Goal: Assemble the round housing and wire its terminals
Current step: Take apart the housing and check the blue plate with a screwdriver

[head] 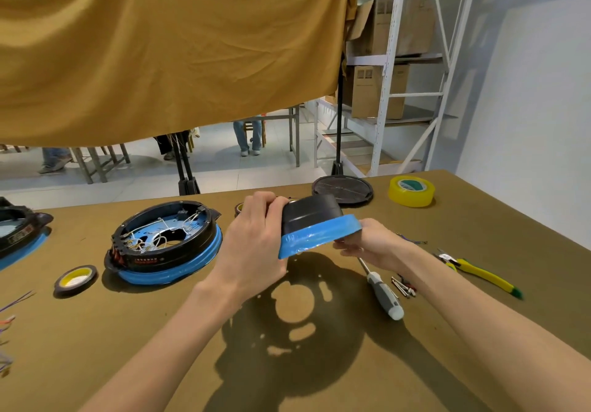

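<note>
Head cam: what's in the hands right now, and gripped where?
Both hold the round housing part tilted above the table. Left hand grips its black upper body; right hand holds the blue-wrapped rim from below.

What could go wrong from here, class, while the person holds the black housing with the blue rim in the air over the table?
1. The black housing is held tilted above the table by the left hand and right hand only; a slip could drop it.
2. The screwdriver and loose screws lie just below; lowering the housing could knock or scatter them.
3. The open assembly nearby has exposed white wires that a passing arm might snag.
</note>
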`<action>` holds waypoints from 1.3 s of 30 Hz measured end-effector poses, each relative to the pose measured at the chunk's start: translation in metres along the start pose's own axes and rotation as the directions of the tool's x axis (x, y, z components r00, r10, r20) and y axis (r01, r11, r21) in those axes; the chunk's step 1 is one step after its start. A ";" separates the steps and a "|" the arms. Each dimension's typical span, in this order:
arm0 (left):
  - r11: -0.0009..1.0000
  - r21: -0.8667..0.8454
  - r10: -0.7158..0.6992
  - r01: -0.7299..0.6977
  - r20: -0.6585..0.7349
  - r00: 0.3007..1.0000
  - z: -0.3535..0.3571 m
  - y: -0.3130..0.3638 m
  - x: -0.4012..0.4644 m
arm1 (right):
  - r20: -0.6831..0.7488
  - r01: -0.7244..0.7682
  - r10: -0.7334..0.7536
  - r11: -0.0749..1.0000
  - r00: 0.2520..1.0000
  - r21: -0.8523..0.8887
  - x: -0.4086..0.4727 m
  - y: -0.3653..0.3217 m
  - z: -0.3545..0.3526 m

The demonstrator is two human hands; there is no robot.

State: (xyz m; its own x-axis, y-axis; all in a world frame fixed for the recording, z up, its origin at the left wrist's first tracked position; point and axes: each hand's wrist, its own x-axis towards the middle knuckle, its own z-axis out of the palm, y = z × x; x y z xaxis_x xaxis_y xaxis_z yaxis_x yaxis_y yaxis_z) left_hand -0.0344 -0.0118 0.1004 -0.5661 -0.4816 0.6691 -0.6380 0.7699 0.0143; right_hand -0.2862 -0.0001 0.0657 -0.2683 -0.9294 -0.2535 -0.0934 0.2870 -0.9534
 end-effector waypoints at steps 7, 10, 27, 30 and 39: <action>0.977 0.021 0.214 -0.214 -0.038 0.976 0.031 -0.004 -0.038 | 0.018 -0.294 0.311 0.875 0.950 0.385 -0.002 0.022 -0.013; 0.968 -0.002 0.251 -0.251 -0.015 0.968 0.052 0.006 -0.057 | -0.047 -0.265 0.269 0.961 0.962 0.074 0.002 0.026 0.002; 0.942 -0.331 0.120 -0.063 0.153 0.981 0.066 0.012 -0.077 | -0.173 -0.044 -0.028 0.917 0.984 -0.397 0.026 0.028 0.049; 0.924 -0.382 0.075 -0.021 0.127 0.989 0.061 -0.001 -0.074 | -0.148 -0.074 -0.012 0.825 0.989 -0.560 0.018 0.033 0.047; 0.881 -0.318 -0.369 0.351 0.002 0.929 0.070 -0.074 -0.070 | -0.084 0.072 -0.133 0.857 0.988 -0.511 0.032 0.031 0.029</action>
State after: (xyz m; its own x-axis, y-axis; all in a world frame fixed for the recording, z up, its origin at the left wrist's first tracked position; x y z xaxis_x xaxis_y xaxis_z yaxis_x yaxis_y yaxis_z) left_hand 0.0160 -0.0637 0.0006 -0.2917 -0.7326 0.6150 -0.5946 0.6425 0.4833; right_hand -0.2699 -0.0280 0.0233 -0.3331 -0.9364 -0.1102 -0.5891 0.2979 -0.7511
